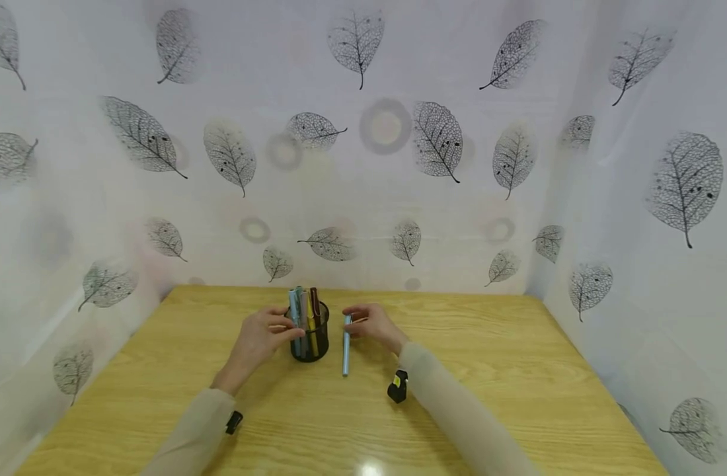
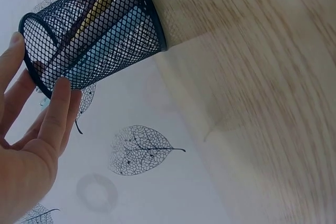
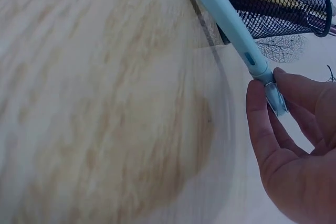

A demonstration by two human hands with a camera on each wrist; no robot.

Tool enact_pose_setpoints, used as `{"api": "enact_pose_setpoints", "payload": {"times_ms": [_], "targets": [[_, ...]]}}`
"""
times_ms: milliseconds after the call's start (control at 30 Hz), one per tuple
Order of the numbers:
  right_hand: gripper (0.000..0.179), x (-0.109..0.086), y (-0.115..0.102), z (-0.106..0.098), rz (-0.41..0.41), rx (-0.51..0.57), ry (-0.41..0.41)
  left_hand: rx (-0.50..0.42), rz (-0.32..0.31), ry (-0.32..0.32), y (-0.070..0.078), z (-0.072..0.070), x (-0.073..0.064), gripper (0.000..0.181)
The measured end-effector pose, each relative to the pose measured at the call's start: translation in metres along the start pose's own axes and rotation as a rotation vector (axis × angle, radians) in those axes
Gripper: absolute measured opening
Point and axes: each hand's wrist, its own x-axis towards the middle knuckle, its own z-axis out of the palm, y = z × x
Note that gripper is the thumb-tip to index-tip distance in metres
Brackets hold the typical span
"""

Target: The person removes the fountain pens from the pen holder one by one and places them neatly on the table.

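Observation:
A black mesh pen holder (image 1: 308, 344) stands upright on the wooden table, with several pens (image 1: 304, 307) in it, among them light blue, yellow, grey and dark ones. My left hand (image 1: 258, 340) holds the holder at its upper left side; in the left wrist view the thumb meets the rim and other fingertips (image 2: 62, 85) lie against the mesh. To the right of the holder, my right hand (image 1: 372, 325) pinches a light blue pen (image 3: 231, 22) near one end, between thumb and fingers. That pen points down toward the table; whether its lower tip touches the wood I cannot tell.
The light wooden table (image 1: 494, 370) reaches back to a white curtain (image 1: 351, 198) printed with dark leaves, which also hangs along both sides. Black wrist devices (image 1: 397, 387) sit at both sleeves.

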Motion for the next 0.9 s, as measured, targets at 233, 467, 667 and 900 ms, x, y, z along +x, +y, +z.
{"api": "enact_pose_setpoints", "payload": {"times_ms": [233,467,667,900], "targets": [[0.042,0.0049,0.0048,0.0034,-0.008,-0.104,-0.002,-0.019,-0.014,-0.001,-0.0004,-0.0039,0.001,0.027],[0.04,0.0011,0.0035,0.0045,0.015,-0.119,-0.027,-0.023,-0.004,-0.004,-0.0008,-0.0001,0.0001,0.026],[0.04,0.001,0.0038,0.0046,0.044,-0.101,-0.024,-0.002,0.004,0.007,-0.0006,0.0019,0.0011,0.026],[0.042,0.0057,0.007,0.007,0.037,-0.108,-0.036,0.006,-0.001,0.014,-0.0013,0.0001,-0.0005,0.026]]}}
